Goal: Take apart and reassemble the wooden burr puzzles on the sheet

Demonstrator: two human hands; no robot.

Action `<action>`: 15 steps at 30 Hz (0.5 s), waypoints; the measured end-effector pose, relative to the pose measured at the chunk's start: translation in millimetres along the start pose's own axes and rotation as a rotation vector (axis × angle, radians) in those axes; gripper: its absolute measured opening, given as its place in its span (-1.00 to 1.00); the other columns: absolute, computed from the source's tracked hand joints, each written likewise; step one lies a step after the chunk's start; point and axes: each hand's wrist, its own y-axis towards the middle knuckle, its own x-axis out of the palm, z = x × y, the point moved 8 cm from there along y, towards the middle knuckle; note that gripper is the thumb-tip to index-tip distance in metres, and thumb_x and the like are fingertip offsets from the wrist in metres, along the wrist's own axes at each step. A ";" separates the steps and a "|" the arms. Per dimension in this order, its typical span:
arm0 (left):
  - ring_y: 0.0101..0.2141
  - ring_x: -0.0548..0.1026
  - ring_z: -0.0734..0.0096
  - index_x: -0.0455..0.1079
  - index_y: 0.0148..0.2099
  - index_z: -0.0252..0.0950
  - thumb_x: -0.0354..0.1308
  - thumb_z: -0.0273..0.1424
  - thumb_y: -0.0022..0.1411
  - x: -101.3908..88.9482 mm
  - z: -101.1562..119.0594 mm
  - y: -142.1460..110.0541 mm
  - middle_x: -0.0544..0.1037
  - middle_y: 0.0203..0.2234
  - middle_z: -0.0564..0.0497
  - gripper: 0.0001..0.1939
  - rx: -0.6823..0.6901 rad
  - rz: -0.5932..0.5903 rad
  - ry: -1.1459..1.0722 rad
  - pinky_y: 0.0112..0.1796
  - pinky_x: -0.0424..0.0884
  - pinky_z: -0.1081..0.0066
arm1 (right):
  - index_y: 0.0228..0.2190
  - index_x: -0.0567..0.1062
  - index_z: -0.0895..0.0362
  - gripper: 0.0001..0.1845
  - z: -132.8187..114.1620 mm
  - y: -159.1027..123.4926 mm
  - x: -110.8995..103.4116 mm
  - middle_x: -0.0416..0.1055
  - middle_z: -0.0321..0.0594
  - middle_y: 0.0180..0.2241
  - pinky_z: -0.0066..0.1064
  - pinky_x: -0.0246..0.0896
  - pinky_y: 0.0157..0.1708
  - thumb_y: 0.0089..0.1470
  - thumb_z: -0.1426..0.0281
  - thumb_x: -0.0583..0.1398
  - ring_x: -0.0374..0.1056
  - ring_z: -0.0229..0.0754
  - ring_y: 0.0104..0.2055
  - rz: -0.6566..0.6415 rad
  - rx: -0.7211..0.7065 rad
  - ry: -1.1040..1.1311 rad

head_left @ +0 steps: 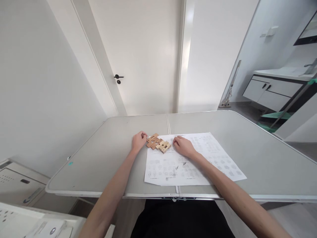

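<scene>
Several notched wooden puzzle pieces lie side by side on a printed paper sheet, close to its upper left edge. The reddish-brown pieces are on the left, and the pale pieces sit to their right. My left hand rests on the table just left of the brown pieces, its fingers curled in and nothing seen in them. Over on the right, my right hand lies on the paper with bent fingers, a small gap from the pale pieces. Its fingertips are partly hidden.
The grey folding table has a seam down its middle and a metal latch at the front edge. A white door stands behind it. White cabinets are at lower left, a sink cabinet at far right.
</scene>
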 end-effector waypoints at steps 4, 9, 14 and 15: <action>-0.45 0.52 0.39 0.51 -0.31 -0.19 0.03 -0.49 0.21 0.3 0.2 0.1 0.62 -0.47 0.08 -0.78 -0.002 -0.005 -0.002 -0.33 0.34 0.43 | -0.27 0.50 0.09 -0.76 0.1 0.0 -0.2 0.52 -0.17 -0.14 -0.39 0.07 -0.28 0.28 0.47 0.04 0.39 -0.15 -0.13 -0.002 0.003 0.001; -0.43 0.53 0.38 0.50 -0.31 -0.19 0.03 -0.49 0.20 -0.5 0.4 0.0 0.63 -0.45 0.07 -0.79 0.002 0.002 -0.006 -0.31 0.35 0.42 | -0.28 0.50 0.08 -0.76 0.2 -0.1 -0.6 0.52 -0.18 -0.14 -0.40 0.06 -0.28 0.28 0.47 0.03 0.39 -0.15 -0.13 0.000 -0.004 0.004; -0.44 0.52 0.39 0.49 -0.30 -0.19 0.02 -0.50 0.19 1.1 2.5 -0.2 0.61 -0.47 0.07 -0.78 0.030 -0.004 -0.024 -0.32 0.36 0.43 | -0.28 0.50 0.08 -0.76 0.5 -0.2 -0.4 0.52 -0.18 -0.14 -0.39 0.07 -0.27 0.28 0.47 0.03 0.39 -0.15 -0.14 0.001 -0.004 0.001; -0.44 0.52 0.39 0.49 -0.30 -0.20 0.02 -0.50 0.19 1.6 3.6 -0.3 0.61 -0.47 0.07 -0.78 0.041 -0.007 -0.028 -0.32 0.36 0.43 | -0.28 0.50 0.08 -0.76 0.4 -0.2 -0.3 0.51 -0.18 -0.14 -0.40 0.07 -0.27 0.29 0.46 0.03 0.39 -0.15 -0.14 0.001 -0.005 -0.001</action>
